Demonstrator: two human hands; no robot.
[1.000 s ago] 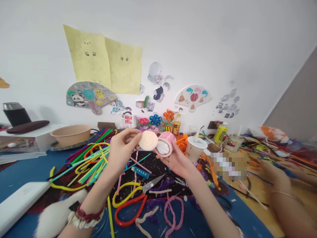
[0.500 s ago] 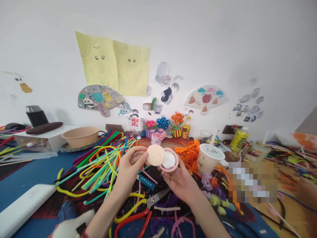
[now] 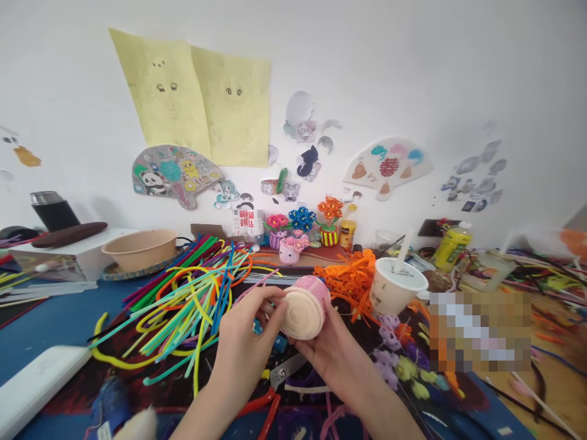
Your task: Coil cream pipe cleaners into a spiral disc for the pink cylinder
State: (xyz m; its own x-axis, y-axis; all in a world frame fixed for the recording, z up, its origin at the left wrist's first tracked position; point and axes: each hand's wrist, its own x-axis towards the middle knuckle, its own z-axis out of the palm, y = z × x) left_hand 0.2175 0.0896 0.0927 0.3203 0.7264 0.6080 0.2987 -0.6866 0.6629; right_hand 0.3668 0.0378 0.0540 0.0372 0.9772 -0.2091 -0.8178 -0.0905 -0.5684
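Note:
A round beige coiled disc (image 3: 299,314) covers the near end of a small pink-striped pot (image 3: 312,287). My left hand (image 3: 250,342) pinches the disc's left edge between thumb and fingers. From the right, my right hand (image 3: 332,351) is wrapped round the pot, which is tilted so that this end faces me. Whether the disc sits inside the rim or only rests against it, I cannot tell. Below my hands lie scissors with red handles (image 3: 270,415), partly hidden by my left forearm. Behind them stands a small pink pot with a face and pink flowers (image 3: 290,252).
Colourful pipe cleaners (image 3: 183,318) are heaped on the left, orange ones (image 3: 353,275) behind my right hand. A lidded cup with a straw (image 3: 397,290) stands at the right. Pipe-cleaner flowers in pots (image 3: 329,235) line the wall. A white box-shaped object (image 3: 43,391) lies left.
The disc has moved from beside the pot to over its end, hiding the white inside. The pot has turned so its pink striped side shows. The view has shifted slightly.

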